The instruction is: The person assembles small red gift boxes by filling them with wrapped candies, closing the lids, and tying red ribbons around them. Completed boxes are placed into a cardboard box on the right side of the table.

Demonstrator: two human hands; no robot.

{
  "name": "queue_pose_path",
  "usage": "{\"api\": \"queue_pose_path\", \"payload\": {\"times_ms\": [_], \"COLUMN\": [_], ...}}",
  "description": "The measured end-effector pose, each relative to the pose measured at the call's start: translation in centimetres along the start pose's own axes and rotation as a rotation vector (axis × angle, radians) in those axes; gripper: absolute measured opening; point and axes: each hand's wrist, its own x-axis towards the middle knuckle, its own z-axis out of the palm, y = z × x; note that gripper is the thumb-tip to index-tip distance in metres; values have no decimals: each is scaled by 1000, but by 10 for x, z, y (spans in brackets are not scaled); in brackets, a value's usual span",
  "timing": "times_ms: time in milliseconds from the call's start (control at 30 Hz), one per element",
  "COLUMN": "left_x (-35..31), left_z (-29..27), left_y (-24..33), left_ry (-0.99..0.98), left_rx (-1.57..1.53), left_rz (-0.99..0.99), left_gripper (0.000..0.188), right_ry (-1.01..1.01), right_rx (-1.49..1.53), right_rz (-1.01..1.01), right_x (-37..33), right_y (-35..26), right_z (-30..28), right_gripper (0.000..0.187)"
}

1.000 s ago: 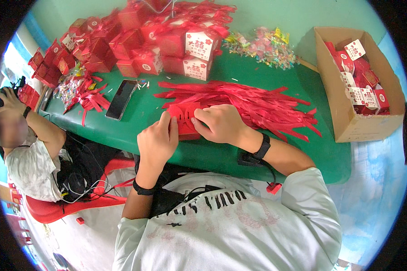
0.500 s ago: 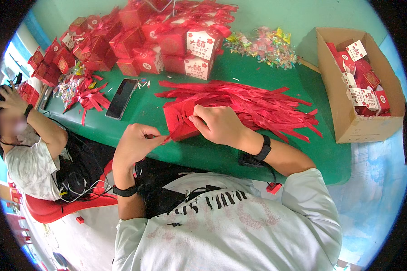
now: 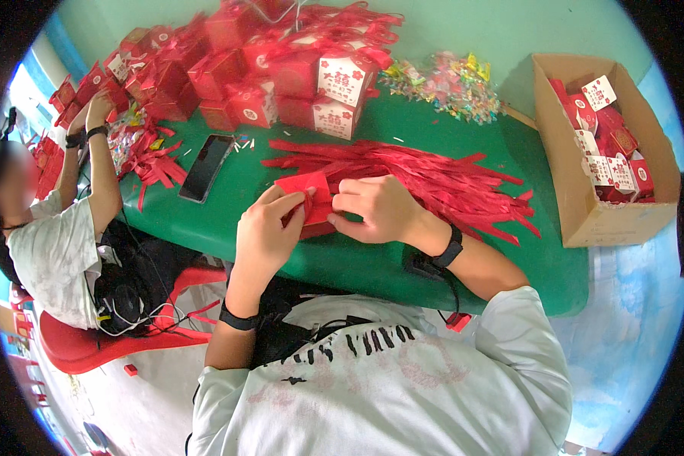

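Observation:
A small red gift box [image 3: 311, 182] sits at the table's near edge, between my hands and partly covered by them. My left hand [image 3: 272, 232] is closed at the box's left side, its fingertips pinching a red ribbon [image 3: 308, 202] against the box. On the right side, my right hand [image 3: 380, 209] is curled in a pinch close to the lid; its fingertips meet at the ribbon, though the strand there is mostly hidden. Just beyond lies a bundle of red ribbons [image 3: 433, 178], spread out to the right.
Red gift boxes [image 3: 235, 76] are stacked at the back left of the green table [image 3: 479, 281]. Wrapped candies [image 3: 448, 83] lie in a heap behind. A phone [image 3: 207, 167] rests left. A cardboard box [image 3: 585, 213] with more boxes stands right. A co-worker [image 3: 53, 243] sits left.
My left hand has moved right and up, from pulling a ribbon strand out to the left, onto the gift box. My right hand has shifted slightly right. The co-worker's hands have reached to the boxes.

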Motion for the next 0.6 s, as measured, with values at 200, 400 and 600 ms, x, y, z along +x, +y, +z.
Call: {"api": "queue_pose_path", "payload": {"times_ms": [200, 400, 600], "left_x": [-3, -5, -1], "left_z": [-3, -3, -8], "left_y": [1, -1, -2], "left_ry": [-46, -76, -179], "left_rx": [-57, -104, -189], "left_rz": [66, 60, -5], "left_gripper": [22, 22, 23], "right_ry": [153, 219, 402], "right_rx": [-193, -130, 270], "right_rz": [96, 145, 269], "right_x": [2, 1, 3], "right_y": [-7, -9, 7], "right_z": [6, 13, 40], "right_gripper": [13, 19, 23]}}
